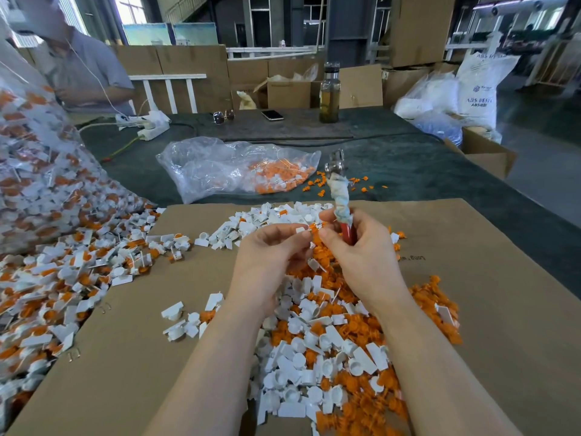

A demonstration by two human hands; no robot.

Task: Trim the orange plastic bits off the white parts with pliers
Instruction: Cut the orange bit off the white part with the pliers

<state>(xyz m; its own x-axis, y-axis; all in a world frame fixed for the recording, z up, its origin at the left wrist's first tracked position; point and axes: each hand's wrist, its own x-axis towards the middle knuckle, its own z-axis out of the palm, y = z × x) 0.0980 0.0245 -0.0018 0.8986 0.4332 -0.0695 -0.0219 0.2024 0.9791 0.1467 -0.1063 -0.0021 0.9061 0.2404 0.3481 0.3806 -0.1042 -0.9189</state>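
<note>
The small white moulded plastic part with an orange plastic bit on it [309, 229] sits in the air between your 2 hands, above the heap on the brown cardboard sheet [471, 247]. Your left hand [267, 256] pinches its white end at the fingertips; the orange end points toward your right hand [355, 250].

Handling, as a judgement: the piece looks very light, rigid and thin-walled, smooth enough to slip from a fingertip pinch. Hold the white body close to the joint so it does not twist when cut, and keep your fingers off the orange side. The orange bit should snip off easily and may fly.

Your right hand's grip is clenched round the red-handled pliers with a dirty cloth wrap on the shaft [341, 196]. The metal head points up and away, well apart from the part, so the cut is not yet set up. Whether the pliers' mouth is parted I cannot tell, blurred.

Below and around: loose pile of trimmed white parts and orange offcuts [330, 341] on the cardboard. Left: a spill of untrimmed white-and-orange pieces [63, 278] from a big clear bag. Farther back on the dark green tabletop [393, 162]: a clear plastic bag with more orange and white pieces [239, 168], a glass bottle [329, 92], a phone [272, 115].
</note>
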